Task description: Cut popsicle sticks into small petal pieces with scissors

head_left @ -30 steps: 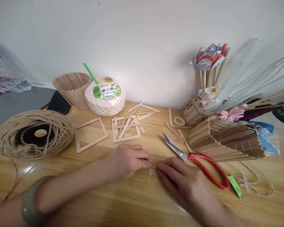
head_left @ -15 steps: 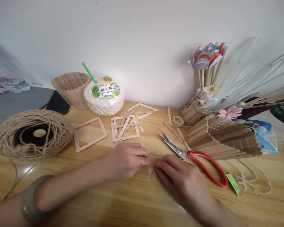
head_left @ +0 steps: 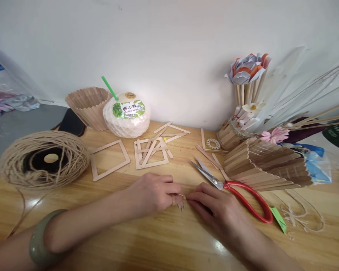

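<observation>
My left hand [head_left: 151, 194] and my right hand [head_left: 214, 210] rest low on the wooden table [head_left: 147, 244], fingertips meeting. Between the fingertips sits a small piece of wood stick [head_left: 182, 198], pinched from both sides; a tiny offcut [head_left: 181, 205] lies just under it. A green bangle [head_left: 38, 242] circles my left wrist. Red-handled scissors [head_left: 237, 192] lie open just right of my right hand, blades pointing up-left.
Two square stick frames [head_left: 109, 160] [head_left: 151, 152] and loose sticks lie behind my hands. A twine ball [head_left: 43, 160] sits left. A stick cup [head_left: 87, 107] and coconut drink [head_left: 127, 116] stand at the wall. A stick fan [head_left: 268, 165] and paper flowers [head_left: 248, 69] are right.
Both hands stay together at the same spot, only shifting their fingertips slightly on the small piece. The view has moved a little.
</observation>
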Available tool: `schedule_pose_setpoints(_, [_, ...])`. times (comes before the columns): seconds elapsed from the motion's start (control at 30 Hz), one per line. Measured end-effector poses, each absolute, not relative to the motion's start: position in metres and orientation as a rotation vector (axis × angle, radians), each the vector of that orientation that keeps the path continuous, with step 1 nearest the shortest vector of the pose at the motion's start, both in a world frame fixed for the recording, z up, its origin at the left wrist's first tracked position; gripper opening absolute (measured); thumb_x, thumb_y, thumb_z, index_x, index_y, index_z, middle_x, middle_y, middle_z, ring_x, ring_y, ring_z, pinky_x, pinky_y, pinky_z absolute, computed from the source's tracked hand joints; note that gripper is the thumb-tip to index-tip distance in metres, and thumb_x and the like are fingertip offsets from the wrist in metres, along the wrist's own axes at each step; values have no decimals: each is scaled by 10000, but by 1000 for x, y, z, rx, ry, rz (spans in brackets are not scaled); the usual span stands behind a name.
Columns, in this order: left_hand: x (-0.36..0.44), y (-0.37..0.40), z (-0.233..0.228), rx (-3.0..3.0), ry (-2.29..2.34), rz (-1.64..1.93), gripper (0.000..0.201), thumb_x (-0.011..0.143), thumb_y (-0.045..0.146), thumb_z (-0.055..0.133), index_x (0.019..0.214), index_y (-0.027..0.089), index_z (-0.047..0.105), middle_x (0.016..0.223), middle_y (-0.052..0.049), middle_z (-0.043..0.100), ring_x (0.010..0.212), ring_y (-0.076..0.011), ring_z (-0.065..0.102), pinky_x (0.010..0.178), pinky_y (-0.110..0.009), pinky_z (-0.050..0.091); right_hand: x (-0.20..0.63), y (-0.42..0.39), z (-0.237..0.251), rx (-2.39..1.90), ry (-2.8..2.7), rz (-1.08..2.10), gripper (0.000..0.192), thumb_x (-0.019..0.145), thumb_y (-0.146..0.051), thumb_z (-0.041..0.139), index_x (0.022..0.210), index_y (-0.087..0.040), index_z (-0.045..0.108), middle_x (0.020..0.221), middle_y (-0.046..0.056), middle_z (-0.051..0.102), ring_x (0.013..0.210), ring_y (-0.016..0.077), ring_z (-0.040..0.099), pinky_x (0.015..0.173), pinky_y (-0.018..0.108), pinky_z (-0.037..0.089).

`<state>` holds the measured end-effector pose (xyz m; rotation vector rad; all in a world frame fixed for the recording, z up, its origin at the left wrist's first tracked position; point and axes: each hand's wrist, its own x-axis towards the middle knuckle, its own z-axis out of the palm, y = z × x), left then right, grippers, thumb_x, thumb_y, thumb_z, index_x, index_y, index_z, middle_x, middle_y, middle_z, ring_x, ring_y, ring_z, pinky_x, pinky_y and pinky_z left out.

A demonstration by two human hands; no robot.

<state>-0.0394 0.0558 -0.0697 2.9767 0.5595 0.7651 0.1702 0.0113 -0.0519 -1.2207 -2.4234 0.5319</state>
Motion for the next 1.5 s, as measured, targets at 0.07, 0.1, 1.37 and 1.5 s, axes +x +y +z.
schedule_pose_setpoints(0.07, [-40,56,-70,2978,553,749,170,889,213,489,777,206,618,774,56,657,641,-119,471,481,-260,304,171,11,-52,-1227,-2425,549,245,932,-206,422,884,-182,661,784,56,611,676,160,591,603,262,481])
schedule_pose_setpoints(0.1, [-41,56,-70,2972,550,740,161,887,208,490,795,209,622,781,55,659,645,-120,478,487,-258,314,171,11,-52,-1227,-2433,552,250,934,-211,418,882,-181,660,784,58,610,682,162,591,605,265,484])
schedule_pose_setpoints(1.37, [-32,45,-59,2738,792,688,187,859,228,503,756,165,646,722,-14,621,675,-140,532,571,-252,408,166,10,-51,-1223,-2404,557,206,910,-159,457,922,-205,657,787,38,600,711,166,570,626,272,457])
schedule_pose_setpoints(1.5, [-32,45,-60,2748,786,710,185,855,217,504,746,165,644,705,-13,615,668,-137,529,564,-248,407,164,10,-53,-1230,-2374,532,209,911,-168,457,914,-187,665,777,50,601,700,168,575,626,274,466])
